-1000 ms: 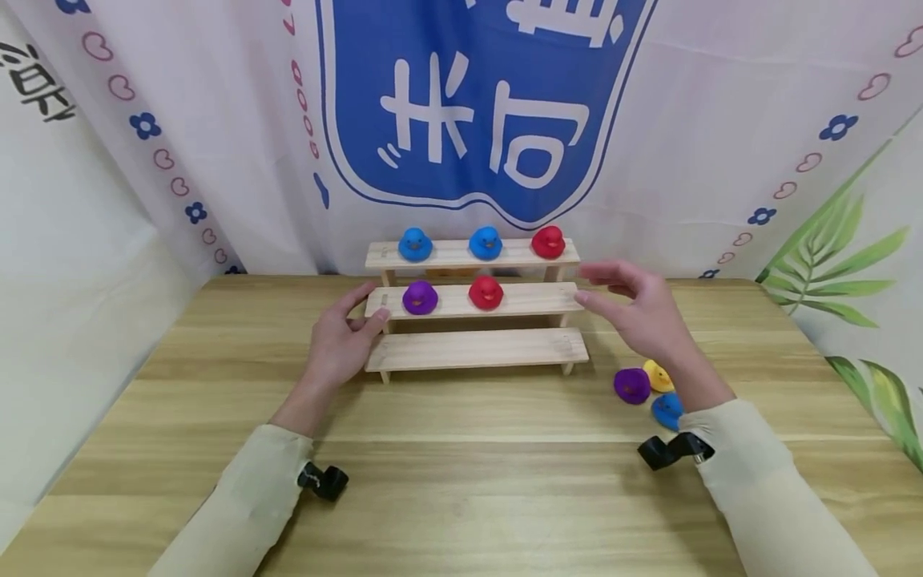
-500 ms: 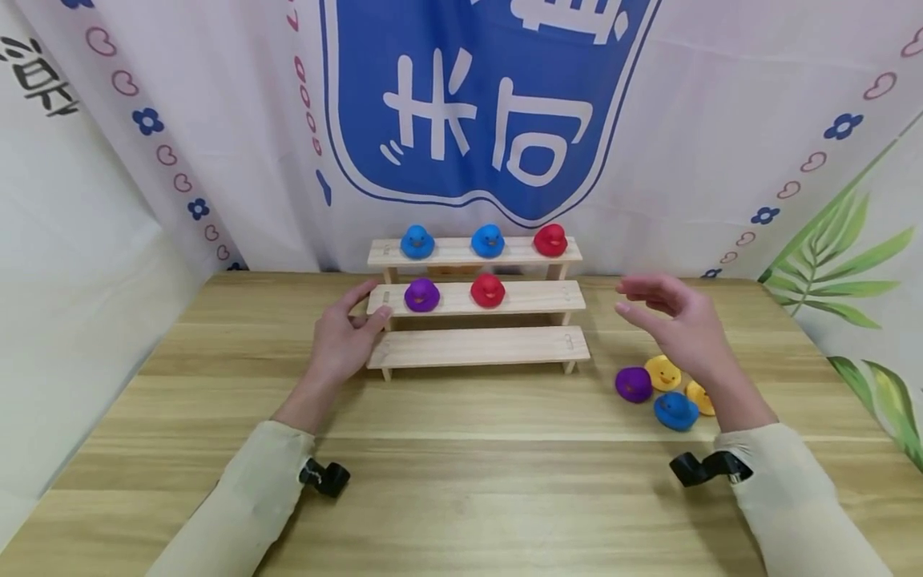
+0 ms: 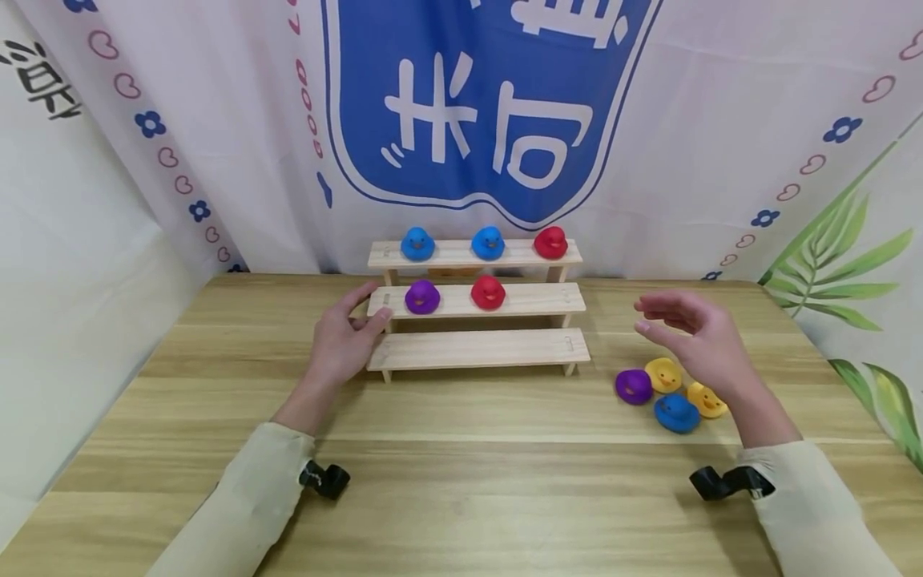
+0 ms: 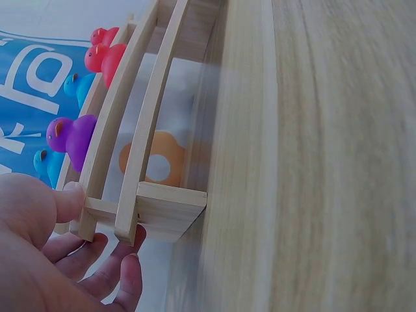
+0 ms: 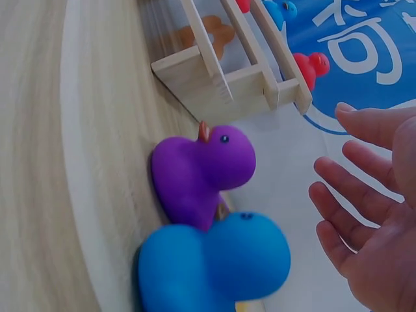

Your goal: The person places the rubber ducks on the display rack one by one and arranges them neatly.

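A three-tier wooden shelf (image 3: 479,349) stands at the back of the table. My left hand (image 3: 342,343) grips the left end of its middle board, thumb on top and fingers curled underneath in the left wrist view. Two blue ducks and a red duck (image 3: 551,243) sit on the top board. On the middle board are a purple duck (image 3: 421,298) and another red duck (image 3: 488,293). My right hand (image 3: 698,340), holding nothing, hovers with relaxed fingers over a loose group: a purple duck (image 5: 201,169), a blue duck (image 5: 214,266) and two yellow ducks (image 3: 663,375).
The wood-grain table (image 3: 461,497) extends in front of the shelf. Behind it hangs a white curtain (image 3: 692,160) with a blue printed panel. A leaf-patterned cloth (image 3: 840,256) borders the right side.
My right hand has moved from the shelf's right end rightward to above the loose ducks, uncovering a second yellow one. My left hand keeps its grip on the shelf.
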